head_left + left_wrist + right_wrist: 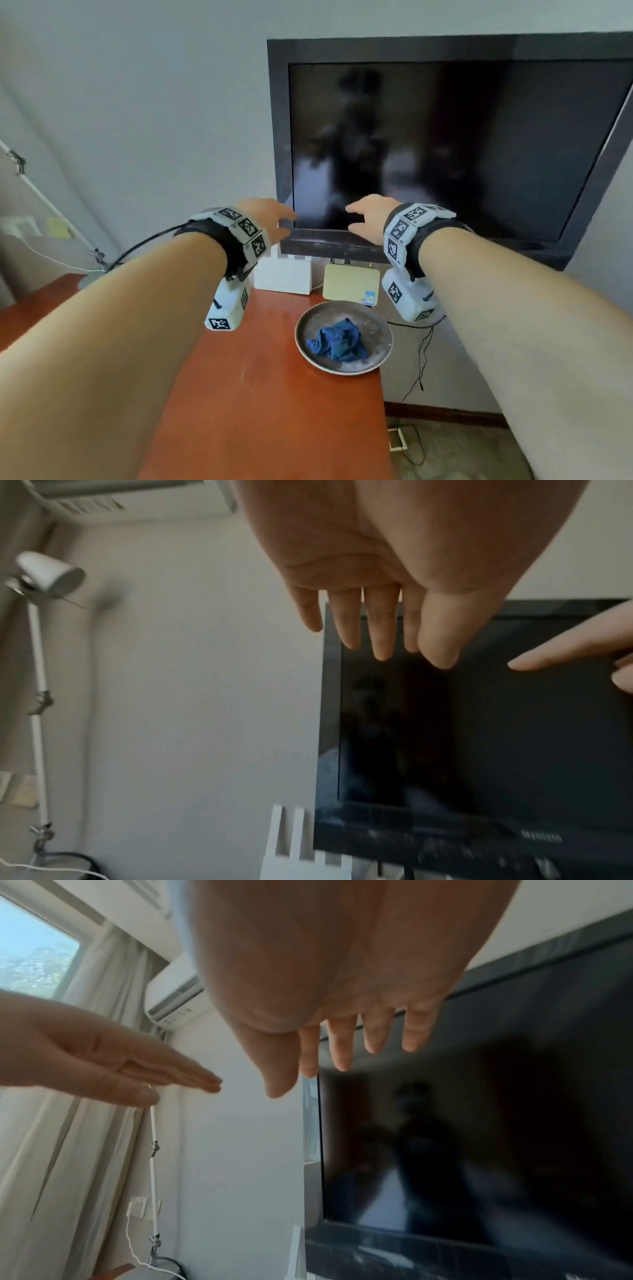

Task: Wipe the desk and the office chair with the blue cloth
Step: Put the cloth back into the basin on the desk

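Observation:
A crumpled blue cloth [338, 341] lies in a round grey plate [376, 359] near the right edge of the reddish-brown desk [260, 394]. Both hands hang in the air well above the desk, in front of the dark monitor, and hold nothing. My left hand [274, 219] has its fingers [380, 631] straight and spread. My right hand [364, 216] is likewise flat, its fingers [342, 1045] extended. The cloth lies below and between the two wrists. No office chair is in view.
A large black monitor [445, 144] stands against the wall behind the desk. A white router [284, 279] and a beige box [352, 283] sit at the desk's back edge. A white lamp [37, 669] stands at the left. Cables [419, 370] hang off the right side.

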`<state>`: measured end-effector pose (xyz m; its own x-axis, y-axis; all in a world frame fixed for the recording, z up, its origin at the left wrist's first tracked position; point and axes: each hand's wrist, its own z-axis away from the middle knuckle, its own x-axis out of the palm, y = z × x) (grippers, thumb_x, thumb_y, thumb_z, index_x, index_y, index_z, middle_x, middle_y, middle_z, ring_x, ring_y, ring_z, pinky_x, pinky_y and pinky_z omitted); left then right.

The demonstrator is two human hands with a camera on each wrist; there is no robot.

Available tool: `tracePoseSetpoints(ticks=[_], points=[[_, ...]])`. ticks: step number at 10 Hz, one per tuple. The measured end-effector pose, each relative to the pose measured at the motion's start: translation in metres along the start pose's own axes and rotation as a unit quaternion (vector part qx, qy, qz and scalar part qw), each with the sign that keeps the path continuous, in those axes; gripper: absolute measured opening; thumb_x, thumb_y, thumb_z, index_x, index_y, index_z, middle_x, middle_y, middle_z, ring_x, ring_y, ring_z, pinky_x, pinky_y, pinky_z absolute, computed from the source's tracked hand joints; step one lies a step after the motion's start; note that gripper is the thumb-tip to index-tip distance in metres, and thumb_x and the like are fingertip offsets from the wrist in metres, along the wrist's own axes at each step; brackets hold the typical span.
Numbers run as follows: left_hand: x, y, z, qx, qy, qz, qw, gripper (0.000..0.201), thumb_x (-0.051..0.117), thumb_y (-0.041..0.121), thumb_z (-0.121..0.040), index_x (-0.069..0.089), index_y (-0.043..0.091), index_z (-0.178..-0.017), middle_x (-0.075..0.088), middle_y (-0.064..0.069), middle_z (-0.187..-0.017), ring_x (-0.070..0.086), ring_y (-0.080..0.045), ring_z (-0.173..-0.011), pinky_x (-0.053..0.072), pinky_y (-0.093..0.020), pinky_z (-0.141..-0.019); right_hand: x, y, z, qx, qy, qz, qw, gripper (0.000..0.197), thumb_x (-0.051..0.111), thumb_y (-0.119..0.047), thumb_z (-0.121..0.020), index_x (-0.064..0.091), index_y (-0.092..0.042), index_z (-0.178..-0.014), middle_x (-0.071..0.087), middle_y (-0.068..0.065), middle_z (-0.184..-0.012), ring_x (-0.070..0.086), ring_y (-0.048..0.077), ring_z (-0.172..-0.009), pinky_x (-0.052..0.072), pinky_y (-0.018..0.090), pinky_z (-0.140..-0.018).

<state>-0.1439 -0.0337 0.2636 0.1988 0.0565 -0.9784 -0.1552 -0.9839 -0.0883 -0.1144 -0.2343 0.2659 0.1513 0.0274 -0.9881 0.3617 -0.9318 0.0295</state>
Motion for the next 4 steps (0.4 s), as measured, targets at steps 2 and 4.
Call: tracePoseSetpoints(ticks=[2, 4], points=[[-0.079, -0.026, 0.049, -0.040, 0.030, -0.053, 0.997, 0.065, 0.036, 0.045, -0.097, 0.001, 0.030, -0.150, 0.002, 0.005, -0.158, 0.003, -0.024, -0.145, 0.009, -0.045, -0.116, -0.069, -0.039, 0.029, 0.012, 0.041, 0.105, 0.994, 0.062, 0.036, -0.048, -0.096, 0.008, -0.031, -0.149, 0.004, 0.000, -0.157, -0.006, 0.027, -0.144, 0.021, 0.051, -0.110], [-0.091, -0.044, 0.094, -0.055, 0.012, -0.071, 0.996, 0.074, 0.035, 0.054, -0.094, -0.009, 0.029, -0.149, -0.011, 0.004, -0.157, -0.007, -0.028, -0.144, 0.002, -0.051, -0.115, -0.087, -0.073, 0.071, 0.045, 0.044, 0.128, 0.990, 0.065, 0.038, -0.048, -0.096, 0.004, -0.031, -0.149, -0.001, 0.002, -0.158, -0.010, 0.032, -0.143, 0.015, 0.052, -0.112]])
